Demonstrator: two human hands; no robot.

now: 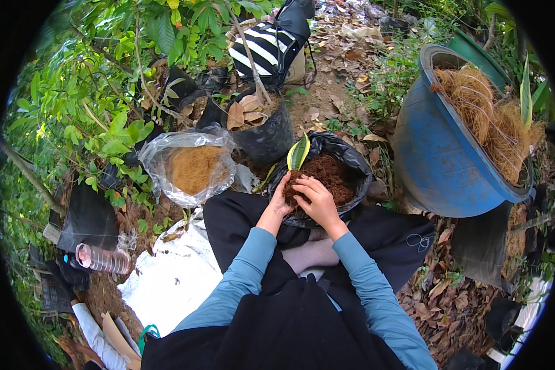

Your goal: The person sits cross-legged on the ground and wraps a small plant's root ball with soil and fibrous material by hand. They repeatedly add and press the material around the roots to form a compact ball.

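My left hand (279, 202) cups a ball of dark brown growing medium (292, 186), from which a snake plant leaf (298, 152) with yellow edges stands up. Against the ball's right side rest the fingers of my right hand (317, 200), slightly spread. Both hands are over a black plastic bag (364, 178) in front of my crossed legs. Loose reddish-brown coir-like medium (333, 173) fills the bag. To its left, a clear plastic bag (151, 155) holds tan fibre (199, 169). The roots inside the ball are hidden.
A blue tub (425, 152) heaped with coconut fibre bundles (471, 101) stands at right. Beyond the bags are a black planter (270, 136) and a striped bag (263, 53). A white sack (171, 282) and a plastic bottle (101, 259) lie left. Another person's sleeve (95, 335) shows lower left.
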